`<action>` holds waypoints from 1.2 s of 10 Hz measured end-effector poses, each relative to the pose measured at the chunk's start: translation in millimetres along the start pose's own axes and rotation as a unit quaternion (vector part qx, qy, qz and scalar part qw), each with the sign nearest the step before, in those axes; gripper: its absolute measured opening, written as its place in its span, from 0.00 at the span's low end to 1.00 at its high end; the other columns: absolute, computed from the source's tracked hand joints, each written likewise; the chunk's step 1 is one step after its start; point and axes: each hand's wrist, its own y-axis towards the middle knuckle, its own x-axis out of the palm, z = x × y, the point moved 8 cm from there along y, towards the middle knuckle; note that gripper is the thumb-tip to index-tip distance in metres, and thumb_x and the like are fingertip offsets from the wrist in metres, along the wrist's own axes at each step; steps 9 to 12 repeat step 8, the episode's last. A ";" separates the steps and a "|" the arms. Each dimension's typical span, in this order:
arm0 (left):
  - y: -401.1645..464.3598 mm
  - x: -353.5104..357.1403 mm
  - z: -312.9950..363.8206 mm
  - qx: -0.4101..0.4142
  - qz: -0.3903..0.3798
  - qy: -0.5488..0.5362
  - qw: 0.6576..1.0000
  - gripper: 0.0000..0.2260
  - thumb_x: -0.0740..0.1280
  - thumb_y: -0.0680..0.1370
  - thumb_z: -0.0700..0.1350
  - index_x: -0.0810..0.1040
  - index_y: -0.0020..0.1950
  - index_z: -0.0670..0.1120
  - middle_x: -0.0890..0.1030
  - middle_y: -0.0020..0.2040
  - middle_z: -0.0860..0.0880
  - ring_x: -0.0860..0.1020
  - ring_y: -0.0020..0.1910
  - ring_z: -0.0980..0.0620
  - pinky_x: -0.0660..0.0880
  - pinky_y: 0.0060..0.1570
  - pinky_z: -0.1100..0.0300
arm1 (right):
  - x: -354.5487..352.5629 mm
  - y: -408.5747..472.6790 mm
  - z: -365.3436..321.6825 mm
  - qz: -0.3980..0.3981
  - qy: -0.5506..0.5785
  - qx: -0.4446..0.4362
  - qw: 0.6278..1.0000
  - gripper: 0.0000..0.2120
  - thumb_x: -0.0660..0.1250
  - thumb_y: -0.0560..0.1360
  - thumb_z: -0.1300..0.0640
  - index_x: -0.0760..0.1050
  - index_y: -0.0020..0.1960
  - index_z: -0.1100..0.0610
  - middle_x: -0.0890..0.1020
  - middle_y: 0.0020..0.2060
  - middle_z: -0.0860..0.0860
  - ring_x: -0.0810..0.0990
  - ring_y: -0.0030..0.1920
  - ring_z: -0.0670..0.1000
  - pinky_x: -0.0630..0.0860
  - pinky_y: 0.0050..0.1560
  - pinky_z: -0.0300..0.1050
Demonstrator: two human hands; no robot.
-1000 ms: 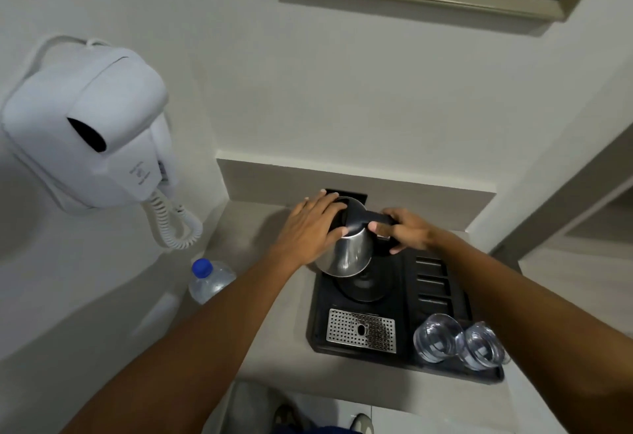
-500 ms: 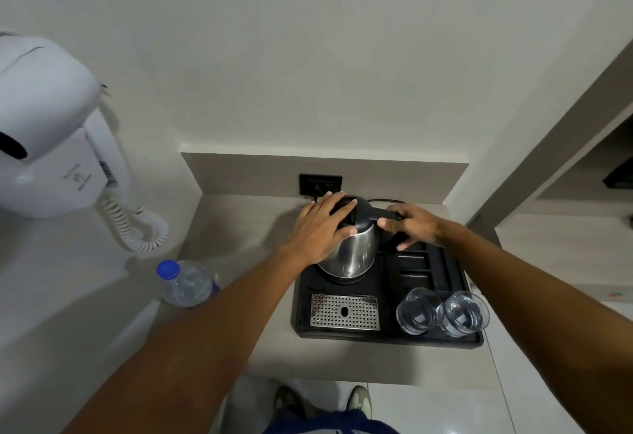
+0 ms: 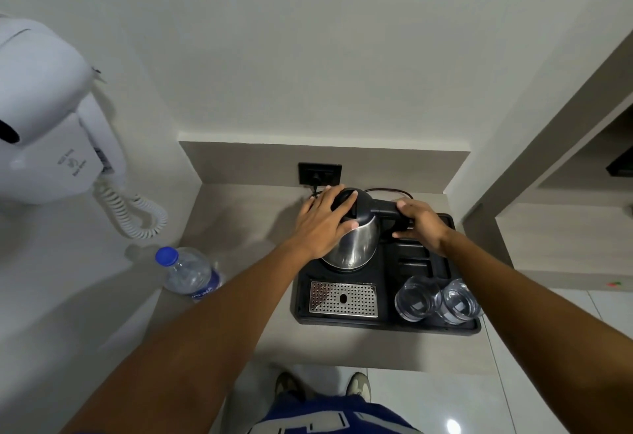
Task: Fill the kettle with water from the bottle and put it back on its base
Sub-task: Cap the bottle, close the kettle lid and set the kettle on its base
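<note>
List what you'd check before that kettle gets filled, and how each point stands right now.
1. Right hand gripping the kettle handle: ok.
2. Left hand on the lid: ok.
3. Lid open for pouring: not ok, closed.
4. Bottle uncapped: not ok, blue cap on.
5. Bottle within reach on the counter, left of the tray: ok.
6. Water already in kettle: cannot tell.

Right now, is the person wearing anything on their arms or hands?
No. Both forearms are bare as far as the picture shows: no sleeves, gloves, watch or bracelets. The left hand and right hand show no rings that I can see.
</note>
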 end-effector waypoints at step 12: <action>0.5 -12.8 -7.5 -0.016 -0.064 -0.037 0.997 0.36 0.52 0.78 0.66 0.39 0.77 0.51 0.41 0.79 0.48 0.40 0.76 0.47 0.47 0.73 0.43 | 10.3 -24.9 -28.4 0.152 -0.334 -0.119 0.922 0.20 0.55 0.82 0.45 0.75 0.64 0.56 0.81 0.59 0.60 0.78 0.59 0.62 0.74 0.60 0.60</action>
